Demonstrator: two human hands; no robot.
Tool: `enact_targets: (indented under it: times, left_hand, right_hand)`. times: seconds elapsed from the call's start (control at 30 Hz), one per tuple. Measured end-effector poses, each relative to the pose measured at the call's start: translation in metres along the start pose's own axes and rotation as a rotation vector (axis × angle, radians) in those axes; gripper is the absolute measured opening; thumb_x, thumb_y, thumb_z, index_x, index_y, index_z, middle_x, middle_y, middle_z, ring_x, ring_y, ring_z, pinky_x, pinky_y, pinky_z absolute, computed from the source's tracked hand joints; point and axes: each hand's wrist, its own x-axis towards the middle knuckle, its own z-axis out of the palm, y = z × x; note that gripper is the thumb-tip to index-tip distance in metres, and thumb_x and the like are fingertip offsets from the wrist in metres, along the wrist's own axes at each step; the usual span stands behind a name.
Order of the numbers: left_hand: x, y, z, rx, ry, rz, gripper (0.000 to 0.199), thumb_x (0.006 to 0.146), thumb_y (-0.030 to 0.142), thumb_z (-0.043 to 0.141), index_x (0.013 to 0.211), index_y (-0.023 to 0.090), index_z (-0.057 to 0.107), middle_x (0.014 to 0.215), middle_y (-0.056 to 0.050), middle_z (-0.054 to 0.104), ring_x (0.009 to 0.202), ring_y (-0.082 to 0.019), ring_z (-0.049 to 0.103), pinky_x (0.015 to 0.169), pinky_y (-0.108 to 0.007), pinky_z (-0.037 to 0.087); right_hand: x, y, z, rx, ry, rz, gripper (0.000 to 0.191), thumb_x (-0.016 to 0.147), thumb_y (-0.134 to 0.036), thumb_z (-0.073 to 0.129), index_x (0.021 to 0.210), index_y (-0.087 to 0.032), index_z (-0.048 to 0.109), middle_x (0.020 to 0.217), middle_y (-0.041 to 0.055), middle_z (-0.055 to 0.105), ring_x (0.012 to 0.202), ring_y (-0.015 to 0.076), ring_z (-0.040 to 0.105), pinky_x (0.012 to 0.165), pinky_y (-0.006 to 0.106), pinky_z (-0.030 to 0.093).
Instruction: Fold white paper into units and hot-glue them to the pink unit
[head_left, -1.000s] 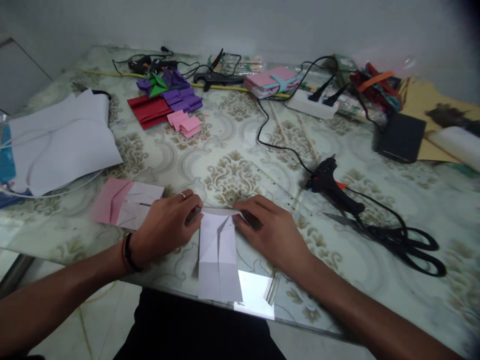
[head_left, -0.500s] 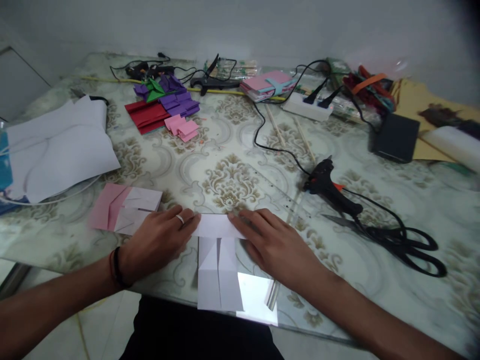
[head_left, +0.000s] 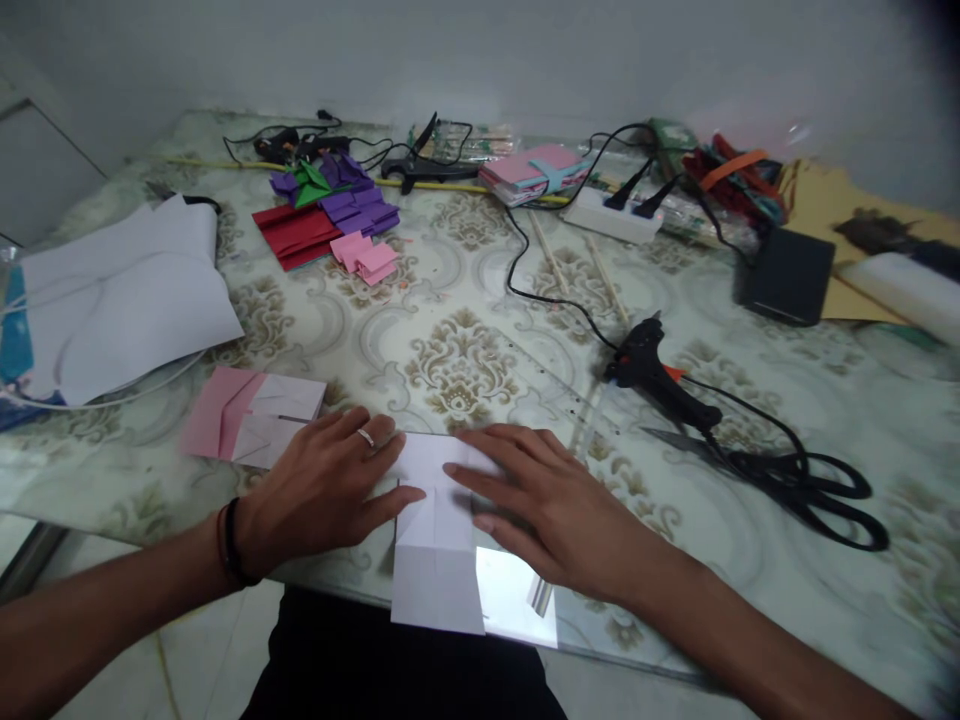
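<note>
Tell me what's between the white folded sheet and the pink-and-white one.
The head view shows the left hand between the white folded sheet and the pink-and-white one.

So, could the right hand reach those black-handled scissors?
Probably yes: the black-handled scissors lie mostly uncovered beside the hot-glue gun, with patterned tabletop between them and the right hand.

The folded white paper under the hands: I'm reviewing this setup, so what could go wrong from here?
The folded white paper reaches the near edge of the patterned tabletop, so a bump might crease it.

The black-handled metal scissors lie right of the right hand, blades leftward; a sweep might meet them.

The black pistol-shaped glue gun beside them might burn if hot.
</note>
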Motion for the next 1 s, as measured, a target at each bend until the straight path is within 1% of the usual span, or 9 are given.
enact_targets:
  times: [0.07,0.13,0.23,0.3,0.43,0.53,0.73,0.87,1.0]
  left_hand:
    - [0.002,0.003,0.003,-0.061,0.032,0.037,0.024,0.101,0.031,0.057,0.113,0.013,0.068,0.118,-0.014,0.072,0.109,-0.029,0.069,0.092,-0.046,0.06]
    - [0.001,0.006,0.007,-0.15,0.04,0.117,0.022,0.1,0.021,0.06,0.12,0.012,0.066,0.131,-0.013,0.069,0.129,-0.028,0.061,0.111,-0.044,0.053]
    - [-0.007,0.009,0.012,-0.21,0.032,0.185,0.031,0.1,0.02,0.059,0.129,0.009,0.062,0.141,-0.016,0.064,0.141,-0.028,0.053,0.12,-0.045,0.046]
    - [-0.014,0.009,0.015,-0.221,-0.008,0.196,0.037,0.101,0.023,0.057,0.135,0.008,0.059,0.146,-0.018,0.061,0.145,-0.029,0.049,0.121,-0.047,0.044]
    - [-0.023,0.009,0.016,-0.237,-0.102,0.196,0.045,0.102,0.029,0.057,0.143,0.013,0.054,0.158,-0.018,0.048,0.153,-0.03,0.036,0.123,-0.05,0.041]
    - [-0.026,0.01,0.016,-0.221,-0.133,0.188,0.048,0.102,0.029,0.057,0.147,0.015,0.051,0.161,-0.018,0.043,0.155,-0.03,0.033,0.123,-0.051,0.04]
    - [-0.033,0.011,0.017,-0.241,-0.053,0.141,0.043,0.1,0.03,0.062,0.141,0.016,0.057,0.157,-0.018,0.049,0.152,-0.032,0.038,0.12,-0.052,0.045]
    - [-0.038,0.014,0.017,-0.252,0.034,0.127,0.036,0.098,0.029,0.065,0.131,0.015,0.062,0.147,-0.016,0.061,0.147,-0.031,0.047,0.117,-0.051,0.049]
    - [-0.041,0.018,0.016,-0.256,0.065,0.097,0.03,0.097,0.026,0.067,0.126,0.017,0.063,0.139,-0.013,0.067,0.145,-0.028,0.05,0.117,-0.048,0.051]
  right_hand:
    - [0.0,0.001,0.003,-0.03,-0.012,-0.001,0.039,0.103,-0.036,0.053,0.138,-0.022,0.066,0.153,0.0123,0.056,0.138,0.0343,0.051,0.106,0.057,0.047]
    - [-0.002,0.001,0.007,-0.066,-0.026,-0.006,0.042,0.104,-0.037,0.053,0.143,-0.023,0.062,0.156,0.0114,0.054,0.141,0.0343,0.049,0.107,0.058,0.047]
    - [-0.008,0.003,0.011,-0.11,-0.051,-0.02,0.048,0.105,-0.038,0.053,0.15,-0.023,0.054,0.162,0.0105,0.045,0.148,0.0343,0.042,0.109,0.059,0.046]
    - [-0.011,0.005,0.011,-0.118,-0.072,-0.034,0.051,0.105,-0.039,0.054,0.153,-0.023,0.049,0.165,0.0105,0.04,0.152,0.0345,0.035,0.112,0.061,0.043]
    - [-0.014,0.008,0.009,-0.1,-0.116,-0.065,0.057,0.104,-0.044,0.055,0.156,-0.027,0.044,0.167,0.0108,0.035,0.156,0.0352,0.027,0.116,0.066,0.037]
    - [-0.016,0.011,0.009,-0.107,-0.133,-0.084,0.059,0.103,-0.047,0.054,0.158,-0.029,0.041,0.169,0.0116,0.031,0.157,0.0354,0.023,0.117,0.069,0.033]
    - [-0.021,0.012,0.009,-0.108,-0.14,-0.068,0.061,0.101,-0.047,0.059,0.158,-0.033,0.04,0.17,0.0119,0.027,0.158,0.0353,0.02,0.118,0.069,0.032]
    - [-0.022,0.011,0.009,-0.105,-0.134,-0.062,0.061,0.101,-0.046,0.061,0.157,-0.033,0.042,0.169,0.0132,0.03,0.157,0.0361,0.023,0.117,0.07,0.033]
    - [-0.021,0.011,0.009,-0.077,-0.112,-0.055,0.061,0.098,-0.042,0.066,0.155,-0.033,0.046,0.167,0.0123,0.034,0.156,0.0365,0.026,0.117,0.069,0.034]
